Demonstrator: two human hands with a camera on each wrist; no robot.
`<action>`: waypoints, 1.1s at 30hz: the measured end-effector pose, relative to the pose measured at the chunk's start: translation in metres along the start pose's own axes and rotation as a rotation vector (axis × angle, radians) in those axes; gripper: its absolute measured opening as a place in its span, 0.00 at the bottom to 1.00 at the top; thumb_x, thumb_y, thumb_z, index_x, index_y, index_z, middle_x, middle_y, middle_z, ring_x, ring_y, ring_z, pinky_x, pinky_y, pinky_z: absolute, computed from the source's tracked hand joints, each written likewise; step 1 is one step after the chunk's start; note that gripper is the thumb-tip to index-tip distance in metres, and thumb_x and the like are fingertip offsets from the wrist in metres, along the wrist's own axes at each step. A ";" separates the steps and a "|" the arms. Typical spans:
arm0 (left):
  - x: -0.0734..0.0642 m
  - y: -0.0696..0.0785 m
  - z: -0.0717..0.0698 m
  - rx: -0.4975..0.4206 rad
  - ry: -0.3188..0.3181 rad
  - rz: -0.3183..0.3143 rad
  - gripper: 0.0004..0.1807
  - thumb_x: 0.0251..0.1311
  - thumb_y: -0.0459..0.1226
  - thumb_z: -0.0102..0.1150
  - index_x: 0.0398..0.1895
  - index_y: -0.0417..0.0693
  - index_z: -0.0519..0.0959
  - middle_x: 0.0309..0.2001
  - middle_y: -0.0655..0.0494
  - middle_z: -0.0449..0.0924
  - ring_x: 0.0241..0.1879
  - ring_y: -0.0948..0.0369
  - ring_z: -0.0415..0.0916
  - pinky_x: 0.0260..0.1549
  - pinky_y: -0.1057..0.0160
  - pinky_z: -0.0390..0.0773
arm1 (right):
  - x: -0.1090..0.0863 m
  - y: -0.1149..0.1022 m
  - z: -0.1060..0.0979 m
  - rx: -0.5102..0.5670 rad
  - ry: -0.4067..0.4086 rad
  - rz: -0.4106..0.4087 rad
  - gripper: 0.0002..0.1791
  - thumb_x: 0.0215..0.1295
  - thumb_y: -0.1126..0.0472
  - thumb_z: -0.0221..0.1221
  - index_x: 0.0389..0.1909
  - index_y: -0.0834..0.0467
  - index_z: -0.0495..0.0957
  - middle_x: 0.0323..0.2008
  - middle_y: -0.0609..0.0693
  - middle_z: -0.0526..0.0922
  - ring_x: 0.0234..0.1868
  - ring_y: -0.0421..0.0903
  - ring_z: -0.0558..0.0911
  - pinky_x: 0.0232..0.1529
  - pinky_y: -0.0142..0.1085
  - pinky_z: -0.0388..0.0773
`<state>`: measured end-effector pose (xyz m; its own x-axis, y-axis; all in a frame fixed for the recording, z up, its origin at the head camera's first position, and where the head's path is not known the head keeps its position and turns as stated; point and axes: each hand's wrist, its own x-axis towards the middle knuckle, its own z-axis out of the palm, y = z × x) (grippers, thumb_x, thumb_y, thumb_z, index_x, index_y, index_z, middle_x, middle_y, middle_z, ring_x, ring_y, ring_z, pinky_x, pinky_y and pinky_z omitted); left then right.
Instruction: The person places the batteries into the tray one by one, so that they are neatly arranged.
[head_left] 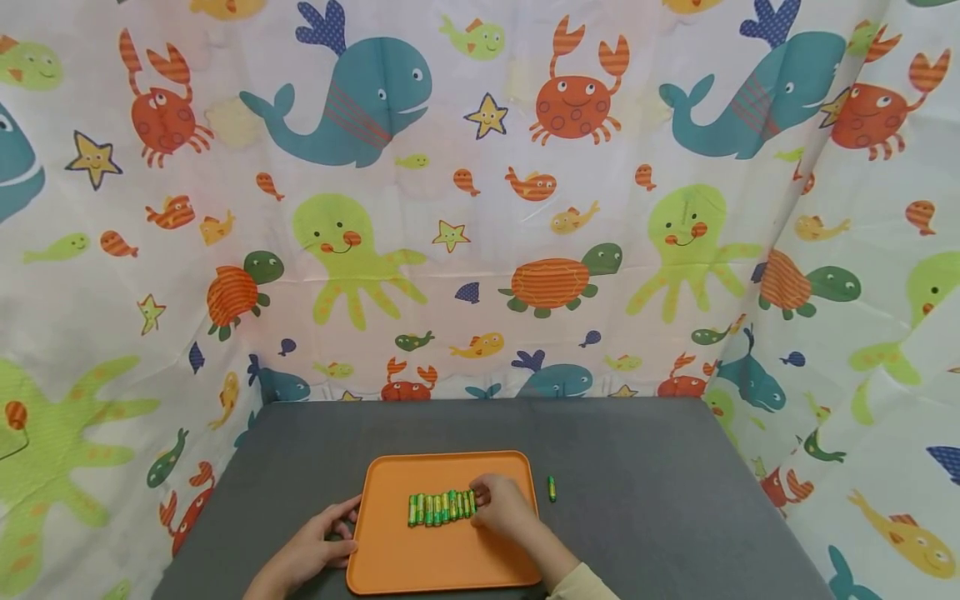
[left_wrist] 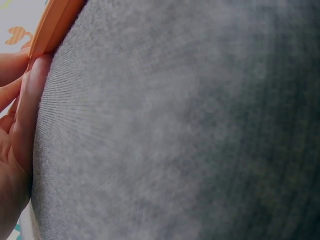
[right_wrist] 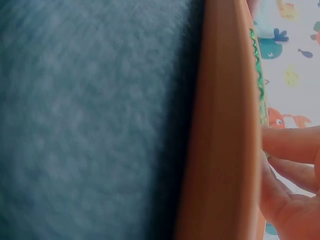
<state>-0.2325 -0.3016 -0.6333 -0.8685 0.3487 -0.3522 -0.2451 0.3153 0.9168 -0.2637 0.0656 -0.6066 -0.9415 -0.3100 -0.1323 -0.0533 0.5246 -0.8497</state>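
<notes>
Several small green-and-yellow batteries (head_left: 437, 509) lie side by side in a row on the orange tray (head_left: 420, 567). At the row's right end, my right hand (head_left: 504, 507) pinches the last battery (head_left: 472, 502) between thumb and fingers, which partly hide it. My left hand (head_left: 318, 537) grips the tray's left rim; in the left wrist view the thumb and fingers (left_wrist: 37, 80) meet at the tray edge. The right wrist view has the green batteries (right_wrist: 257, 65) just showing past the tray's side wall.
One more battery (head_left: 552, 488) lies on the dark grey table (head_left: 645, 500), just right of the tray. A white curtain (head_left: 480, 217) printed with sea animals hangs behind the table and along both sides.
</notes>
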 end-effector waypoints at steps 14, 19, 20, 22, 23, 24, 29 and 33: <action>0.001 -0.001 -0.001 0.012 0.001 -0.004 0.45 0.62 0.35 0.67 0.79 0.38 0.55 0.50 0.44 0.68 0.42 0.53 0.72 0.37 0.54 0.83 | -0.006 0.002 -0.014 -0.041 0.055 -0.059 0.27 0.52 0.74 0.71 0.56 0.65 0.79 0.46 0.54 0.83 0.42 0.49 0.80 0.39 0.40 0.80; 0.001 -0.001 0.000 0.002 -0.002 -0.008 0.45 0.62 0.35 0.67 0.79 0.38 0.54 0.49 0.44 0.68 0.42 0.53 0.72 0.38 0.54 0.83 | -0.013 -0.001 -0.034 -0.101 0.168 -0.117 0.27 0.54 0.71 0.73 0.56 0.64 0.80 0.48 0.59 0.82 0.46 0.56 0.82 0.39 0.43 0.82; 0.001 -0.001 0.000 -0.001 -0.005 -0.008 0.45 0.63 0.35 0.66 0.79 0.38 0.54 0.48 0.44 0.68 0.42 0.53 0.72 0.38 0.54 0.83 | -0.014 -0.001 -0.038 -0.115 0.193 -0.113 0.26 0.54 0.70 0.73 0.56 0.63 0.81 0.49 0.58 0.82 0.46 0.56 0.82 0.39 0.44 0.82; 0.001 0.000 0.000 -0.004 -0.008 -0.010 0.45 0.63 0.34 0.66 0.79 0.38 0.54 0.48 0.44 0.68 0.42 0.53 0.72 0.38 0.54 0.83 | -0.015 0.001 -0.047 -0.133 0.239 -0.102 0.26 0.54 0.69 0.73 0.55 0.62 0.81 0.49 0.57 0.82 0.47 0.56 0.82 0.40 0.44 0.82; 0.001 0.000 0.000 -0.004 -0.008 -0.008 0.45 0.63 0.34 0.66 0.79 0.38 0.54 0.48 0.44 0.68 0.42 0.53 0.72 0.38 0.54 0.83 | -0.015 0.003 -0.051 -0.138 0.261 -0.086 0.26 0.53 0.69 0.73 0.55 0.61 0.82 0.49 0.57 0.82 0.48 0.55 0.81 0.40 0.44 0.82; 0.001 0.000 0.000 -0.002 -0.007 -0.006 0.45 0.63 0.34 0.66 0.79 0.38 0.54 0.49 0.44 0.68 0.42 0.53 0.72 0.38 0.54 0.83 | -0.015 0.005 -0.055 -0.143 0.281 -0.069 0.26 0.53 0.69 0.74 0.55 0.60 0.82 0.49 0.57 0.82 0.48 0.55 0.81 0.41 0.45 0.82; 0.000 0.000 0.000 0.007 -0.002 -0.003 0.45 0.62 0.35 0.67 0.79 0.39 0.54 0.51 0.44 0.67 0.42 0.53 0.72 0.38 0.53 0.83 | -0.019 0.021 -0.072 -0.160 0.348 0.001 0.28 0.51 0.69 0.74 0.56 0.57 0.82 0.54 0.58 0.80 0.53 0.57 0.79 0.44 0.49 0.81; 0.000 0.001 0.000 0.015 -0.009 0.000 0.45 0.63 0.36 0.67 0.79 0.38 0.54 0.51 0.44 0.67 0.42 0.53 0.72 0.38 0.54 0.83 | -0.023 0.034 -0.082 -0.204 0.348 0.051 0.34 0.47 0.69 0.76 0.59 0.58 0.80 0.55 0.58 0.79 0.54 0.58 0.79 0.47 0.51 0.81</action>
<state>-0.2328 -0.3010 -0.6320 -0.8646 0.3568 -0.3537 -0.2386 0.3280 0.9140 -0.2714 0.1554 -0.5912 -0.9992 -0.0116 0.0388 -0.0361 0.6896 -0.7233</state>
